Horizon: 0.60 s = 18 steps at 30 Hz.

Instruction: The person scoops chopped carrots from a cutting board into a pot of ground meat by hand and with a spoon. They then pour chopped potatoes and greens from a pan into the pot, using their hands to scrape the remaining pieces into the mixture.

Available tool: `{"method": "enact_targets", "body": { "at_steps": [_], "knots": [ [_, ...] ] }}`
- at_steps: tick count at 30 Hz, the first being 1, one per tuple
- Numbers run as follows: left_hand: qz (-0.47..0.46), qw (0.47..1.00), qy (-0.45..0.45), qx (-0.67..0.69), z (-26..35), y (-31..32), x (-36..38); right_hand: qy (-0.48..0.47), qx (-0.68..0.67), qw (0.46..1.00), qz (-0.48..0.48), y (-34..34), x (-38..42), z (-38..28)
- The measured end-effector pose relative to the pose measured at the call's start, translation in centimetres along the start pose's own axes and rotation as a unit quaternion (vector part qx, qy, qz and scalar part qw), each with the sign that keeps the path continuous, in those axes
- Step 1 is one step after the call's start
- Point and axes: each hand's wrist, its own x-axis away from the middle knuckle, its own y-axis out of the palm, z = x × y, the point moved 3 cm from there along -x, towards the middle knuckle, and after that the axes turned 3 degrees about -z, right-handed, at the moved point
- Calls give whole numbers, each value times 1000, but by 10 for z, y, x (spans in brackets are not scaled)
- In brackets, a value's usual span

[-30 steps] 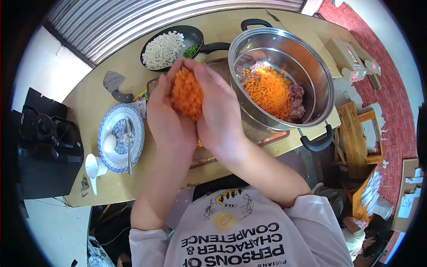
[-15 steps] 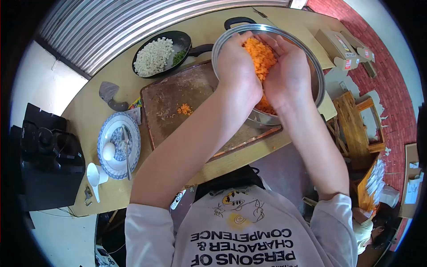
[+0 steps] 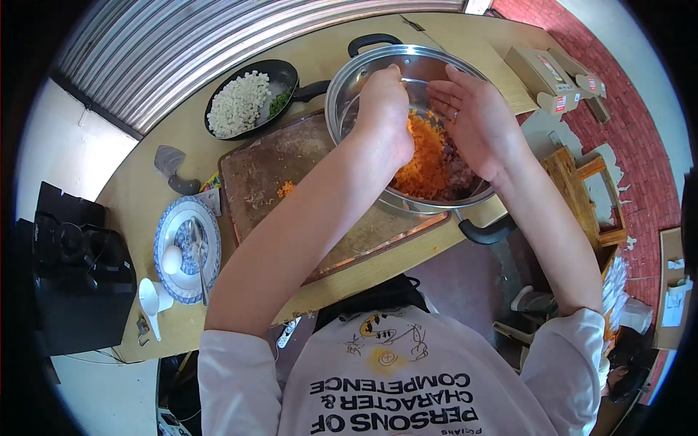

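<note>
Both hands are over a large steel pot (image 3: 338, 91) that holds chopped orange bits (image 3: 423, 163) beside a pinkish minced heap (image 3: 459, 174). My left hand (image 3: 384, 109) is at the pot's left side, seen from the back, its fingers mostly hidden. My right hand (image 3: 476, 120) is open at the right side, fingers spread and palm turned inward, with a few orange crumbs near it. Under and left of the pot lies a worn brown board (image 3: 269, 160) with a small orange pile (image 3: 286, 189) on it.
A black pan (image 3: 291, 75) with white cubes and chopped greens stands at the back left. A cleaver (image 3: 174, 167), a blue-patterned plate (image 3: 212, 247) with an egg and spoon, and a white cup (image 3: 153, 298) are at the left. Cardboard boxes (image 3: 538, 80) lie at the back right.
My hands have moved apart, and the orange heap they cupped is now in the pot. The pinkish heap and the pot's front handle have come into view.
</note>
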Motion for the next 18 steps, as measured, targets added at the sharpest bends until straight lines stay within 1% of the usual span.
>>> {"method": "enact_targets", "body": {
  "at_steps": [2,4,5,6,7,8,10,11,13,14,15,17,18],
  "knots": [
    [7,1000,-8,-1,-3,2,-8,2,11,1000,-18,5,7,-2],
    [19,1000,-9,10,-5,3,-15,-64,38,993,-92,15,15,-4],
    [19,1000,-9,10,-4,4,-20,-63,64,987,-135,15,16,1],
    [27,996,-25,82,-5,5,-28,-62,90,978,-178,14,16,9],
    [35,987,-41,154,-6,6,-31,-48,94,977,-186,18,23,15],
    [35,987,-41,153,-6,6,-33,-43,154,977,-139,22,32,20],
    [70,994,-12,85,-4,2,-36,-26,176,970,-163,20,32,21],
    [69,994,-12,85,-3,0,-38,-27,176,970,-163,17,30,17],
    [43,997,13,56,-5,-6,-44,14,252,954,-160,9,26,9],
    [30,998,26,42,-5,-9,-48,13,252,954,-160,6,25,4],
    [30,998,27,43,-4,-11,-48,-12,247,945,-212,6,25,-1],
    [-10,996,-26,84,-7,-11,-47,-50,253,915,-310,10,31,-4],
    [-10,996,-26,85,-5,-8,-44,-73,255,904,-334,12,33,4]
  ]
}}
